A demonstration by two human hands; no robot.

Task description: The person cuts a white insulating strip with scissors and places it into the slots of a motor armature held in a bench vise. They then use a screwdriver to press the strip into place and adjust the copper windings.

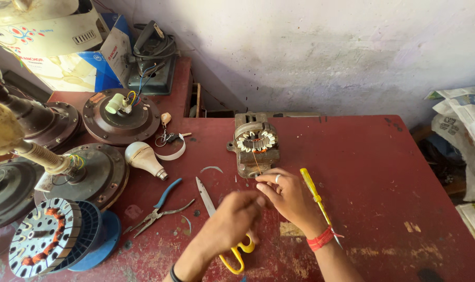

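Where hands (269,201) meet, wire (256,159) running away.

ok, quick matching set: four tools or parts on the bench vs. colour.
Things:
1. screwdriver
2. pliers handle
3. scissors handles
4. light bulb

Colours:
A. white
B. yellow handles, under the left hand
C. blue
D. yellow shaft, beside the right hand

Pairs: 1-D, 2-C, 3-B, 4-A
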